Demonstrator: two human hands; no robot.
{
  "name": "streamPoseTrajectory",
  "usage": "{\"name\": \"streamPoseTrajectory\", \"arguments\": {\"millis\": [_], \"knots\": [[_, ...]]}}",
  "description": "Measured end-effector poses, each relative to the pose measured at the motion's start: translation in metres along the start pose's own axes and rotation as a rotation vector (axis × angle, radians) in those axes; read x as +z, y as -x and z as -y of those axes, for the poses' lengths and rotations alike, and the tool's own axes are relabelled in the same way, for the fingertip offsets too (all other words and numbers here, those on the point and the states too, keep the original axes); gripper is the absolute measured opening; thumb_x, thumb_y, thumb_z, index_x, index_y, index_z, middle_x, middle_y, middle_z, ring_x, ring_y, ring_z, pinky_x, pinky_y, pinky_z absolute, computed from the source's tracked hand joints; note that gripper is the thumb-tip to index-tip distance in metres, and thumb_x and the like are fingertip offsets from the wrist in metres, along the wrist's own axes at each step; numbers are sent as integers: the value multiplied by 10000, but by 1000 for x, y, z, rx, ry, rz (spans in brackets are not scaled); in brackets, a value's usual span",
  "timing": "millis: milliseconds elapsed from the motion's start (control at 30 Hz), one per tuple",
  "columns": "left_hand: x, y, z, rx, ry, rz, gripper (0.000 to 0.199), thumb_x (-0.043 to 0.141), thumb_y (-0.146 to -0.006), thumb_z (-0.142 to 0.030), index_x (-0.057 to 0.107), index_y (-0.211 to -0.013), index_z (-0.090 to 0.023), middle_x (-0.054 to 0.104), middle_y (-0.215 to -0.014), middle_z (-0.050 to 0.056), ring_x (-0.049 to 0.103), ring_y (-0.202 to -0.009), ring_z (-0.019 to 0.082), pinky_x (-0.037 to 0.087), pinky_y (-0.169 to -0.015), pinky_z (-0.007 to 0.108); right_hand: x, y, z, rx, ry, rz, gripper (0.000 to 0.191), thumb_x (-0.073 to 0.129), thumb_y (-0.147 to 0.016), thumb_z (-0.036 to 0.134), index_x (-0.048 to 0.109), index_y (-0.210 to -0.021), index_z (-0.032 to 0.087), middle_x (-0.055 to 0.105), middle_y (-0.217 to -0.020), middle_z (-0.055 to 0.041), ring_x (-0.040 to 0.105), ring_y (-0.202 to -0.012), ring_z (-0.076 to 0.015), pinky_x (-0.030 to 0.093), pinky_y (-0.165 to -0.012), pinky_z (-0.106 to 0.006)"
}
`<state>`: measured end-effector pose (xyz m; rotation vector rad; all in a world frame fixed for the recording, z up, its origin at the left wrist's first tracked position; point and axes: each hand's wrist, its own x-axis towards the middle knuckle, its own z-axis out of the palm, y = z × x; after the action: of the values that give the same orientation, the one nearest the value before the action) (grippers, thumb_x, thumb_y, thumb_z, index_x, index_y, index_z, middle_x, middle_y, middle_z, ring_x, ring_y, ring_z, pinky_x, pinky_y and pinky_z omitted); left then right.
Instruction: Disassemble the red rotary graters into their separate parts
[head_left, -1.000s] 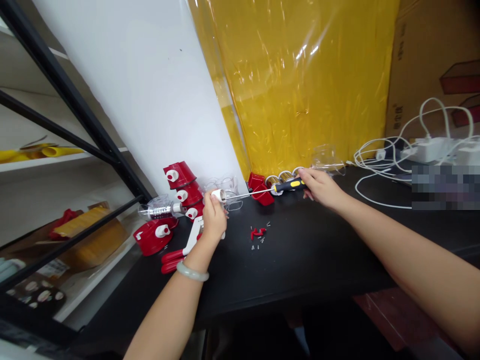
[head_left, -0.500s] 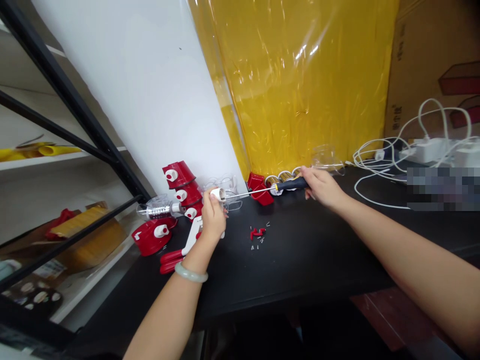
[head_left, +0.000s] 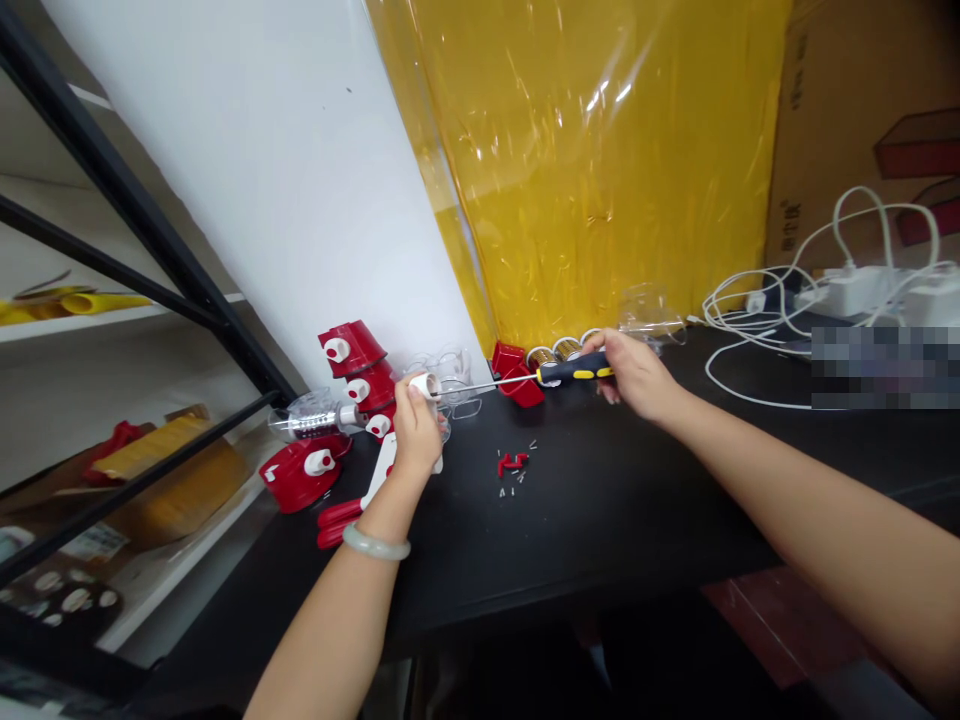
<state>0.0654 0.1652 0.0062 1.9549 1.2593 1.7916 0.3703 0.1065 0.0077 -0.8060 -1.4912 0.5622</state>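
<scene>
My left hand (head_left: 418, 425) is closed round a white, hollow cylindrical plastic part (head_left: 424, 386), its open end turned to the right. In my right hand (head_left: 630, 372) is a screwdriver (head_left: 574, 370) with a dark blue and yellow handle, held level by the fingers. The screwdriver's long metal shaft runs left and its tip reaches the mouth of the white part; how deep it sits I cannot tell. Below, on the black table (head_left: 600, 500), lie small red plastic pieces (head_left: 513, 462) and several loose screws (head_left: 521, 478).
Stacked red plastic housings (head_left: 365, 380) and another red housing (head_left: 296, 480) stand at the left, by red-handled white parts (head_left: 341, 520). Red hoppers (head_left: 517, 375) and metal drums (head_left: 541, 358) are behind. White cables (head_left: 750, 300) lie at right, a black shelf frame (head_left: 150, 215) at left.
The handle has turned in my right hand, so yellow patches now show on it. The whole view has shifted slightly; both hands keep their hold.
</scene>
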Motion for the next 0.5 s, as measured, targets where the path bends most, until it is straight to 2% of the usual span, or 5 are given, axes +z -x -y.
{"name": "streamPoseTrajectory", "arguments": {"millis": [133, 300, 367, 433, 500], "knots": [[0, -1, 2, 0, 15, 3, 566, 265, -929, -620, 480, -1190, -166, 537, -739, 12, 502, -468, 84, 405, -401, 201, 1, 0, 3, -74, 21, -79, 288, 614, -832, 495, 519, -914, 236, 537, -794, 17, 501, -553, -99, 421, -545, -266], [1, 0, 2, 6, -4, 25, 568, 252, -931, -621, 482, -1191, -171, 544, -742, 11, 499, -454, 81, 412, -402, 207, 0, -1, 4, -129, -139, -27, 450, 750, -728, 408, 474, -1062, 288, 522, -886, 23, 550, -681, -124, 453, -638, -277], [2, 0, 3, -7, -2, 25, 569, 250, -929, -625, 485, -1187, -175, 548, -737, 11, 504, -454, 84, 413, -398, 206, 0, -1, 2, -121, -139, -16, 391, 692, -770, 473, 491, -1043, 278, 526, -892, 15, 549, -667, -126, 450, -611, -279], [2, 1, 4, -19, 3, 20, 567, 252, -926, -628, 485, -1185, -180, 548, -733, 10, 509, -457, 88, 412, -392, 204, 1, -1, 0, -92, -67, -48, 329, 536, -860, 557, 516, -988, 255, 524, -805, 12, 513, -592, -122, 420, -553, -277], [3, 1, 4, -18, 8, 18, 564, 255, -926, -628, 486, -1182, -181, 547, -732, 10, 505, -454, 85, 409, -389, 202, 1, -1, 0, -57, 43, -94, 371, 421, -904, 590, 529, -910, 235, 507, -724, 14, 471, -532, -116, 388, -520, -278]]}}
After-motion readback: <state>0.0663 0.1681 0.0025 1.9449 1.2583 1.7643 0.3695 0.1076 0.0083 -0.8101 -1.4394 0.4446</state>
